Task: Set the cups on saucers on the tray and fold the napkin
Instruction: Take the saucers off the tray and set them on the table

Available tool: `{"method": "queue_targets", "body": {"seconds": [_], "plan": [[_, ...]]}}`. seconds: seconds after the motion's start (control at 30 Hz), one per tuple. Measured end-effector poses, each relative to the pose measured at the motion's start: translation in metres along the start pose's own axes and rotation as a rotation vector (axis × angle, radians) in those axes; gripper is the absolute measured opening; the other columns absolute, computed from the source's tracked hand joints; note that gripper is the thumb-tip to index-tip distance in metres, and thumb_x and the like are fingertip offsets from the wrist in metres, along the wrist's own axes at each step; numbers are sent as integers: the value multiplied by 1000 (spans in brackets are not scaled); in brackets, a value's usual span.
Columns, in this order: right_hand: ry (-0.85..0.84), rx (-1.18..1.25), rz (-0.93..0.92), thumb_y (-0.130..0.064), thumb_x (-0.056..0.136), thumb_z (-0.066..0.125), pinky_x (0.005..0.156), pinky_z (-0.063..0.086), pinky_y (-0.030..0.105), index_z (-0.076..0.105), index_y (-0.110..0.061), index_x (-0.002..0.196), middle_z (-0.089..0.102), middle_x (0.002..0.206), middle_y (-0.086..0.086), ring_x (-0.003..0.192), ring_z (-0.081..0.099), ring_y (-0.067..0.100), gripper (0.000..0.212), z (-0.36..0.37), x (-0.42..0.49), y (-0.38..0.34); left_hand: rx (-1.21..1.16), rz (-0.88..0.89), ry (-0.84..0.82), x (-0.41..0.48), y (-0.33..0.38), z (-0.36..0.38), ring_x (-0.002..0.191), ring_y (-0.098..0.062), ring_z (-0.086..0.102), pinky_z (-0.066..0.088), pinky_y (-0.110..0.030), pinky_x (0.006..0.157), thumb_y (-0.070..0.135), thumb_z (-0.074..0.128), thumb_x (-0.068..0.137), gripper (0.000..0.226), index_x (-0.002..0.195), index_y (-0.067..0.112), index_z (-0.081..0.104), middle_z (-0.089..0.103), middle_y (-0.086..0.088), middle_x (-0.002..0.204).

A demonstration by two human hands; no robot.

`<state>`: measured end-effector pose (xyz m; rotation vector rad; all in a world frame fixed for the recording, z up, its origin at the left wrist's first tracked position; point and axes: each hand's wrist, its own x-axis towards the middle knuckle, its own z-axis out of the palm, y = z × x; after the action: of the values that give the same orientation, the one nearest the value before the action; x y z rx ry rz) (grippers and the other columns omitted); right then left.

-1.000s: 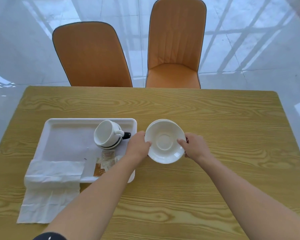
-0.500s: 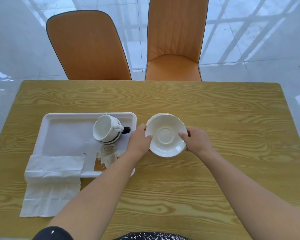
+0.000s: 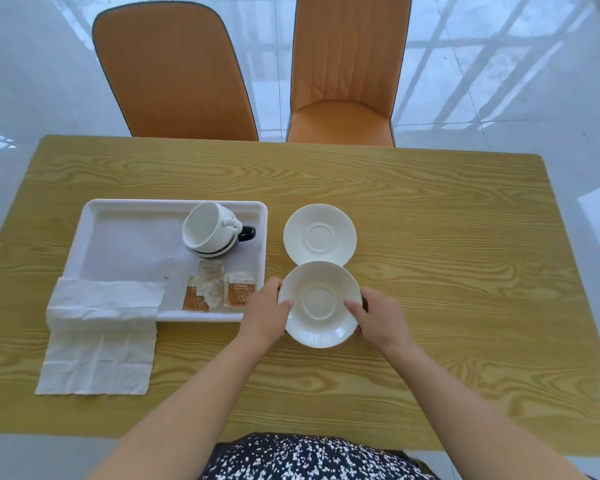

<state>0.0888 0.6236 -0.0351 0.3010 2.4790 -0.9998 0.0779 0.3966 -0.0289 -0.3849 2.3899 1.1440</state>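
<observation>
Tray (image 3: 125, 244), white and rectangular, lies on the left half of the light wooden table (image 3: 430, 271) in front of me. Two orange chairs (image 3: 174, 74) stand at the table's far side. A white napkin (image 3: 101, 341), unfolded and creased, drapes over the tray's near left corner onto the table. To the right of the tray, I hold the near saucer (image 3: 321, 304) by its rim. My left hand (image 3: 265, 315) grips its left edge and my right hand (image 3: 381, 318) its right edge, each with the thumb on top. Its far edge overlaps the far saucer (image 3: 320, 233), which lies flat on the table just beyond. Two nested cups (image 3: 210, 232) lie tipped on their side at the tray's far right. Small orange and white packets (image 3: 219, 291) lie in the tray's near right corner.
</observation>
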Motion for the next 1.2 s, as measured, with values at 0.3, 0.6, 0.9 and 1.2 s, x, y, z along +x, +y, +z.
{"method": "queue_targets", "body": {"seconds": [0.3,0.6,0.9,1.2], "plan": [[-17,-65,9,-43,95,59,53,40,24,54,-39,73,65,69,-11,63,61,8,24,14,-22,14,14,-61,-20,-25,-19,13,86,-25,65,62,-51,71,19,61,94,9,98,19,53,62,-4,95],[-38,-122,81,-39,95,57,55,41,33,60,-19,75,64,69,-5,68,61,18,28,4,2,-3,67,-75,-4,-11,-2,10,85,-32,65,61,-54,71,14,57,96,9,96,11,49,61,-10,95],[8,-92,133,-42,94,57,53,37,31,57,-23,74,63,72,-5,67,59,15,27,3,18,-17,73,-79,16,3,7,5,85,-30,63,61,-54,71,14,56,97,8,95,13,48,59,-8,94],[32,-130,100,-38,97,54,62,41,33,53,-23,82,63,83,-2,81,61,23,21,9,12,-16,97,-77,22,1,6,7,86,-25,60,58,-52,77,16,56,98,10,102,15,47,60,-7,94]]}}
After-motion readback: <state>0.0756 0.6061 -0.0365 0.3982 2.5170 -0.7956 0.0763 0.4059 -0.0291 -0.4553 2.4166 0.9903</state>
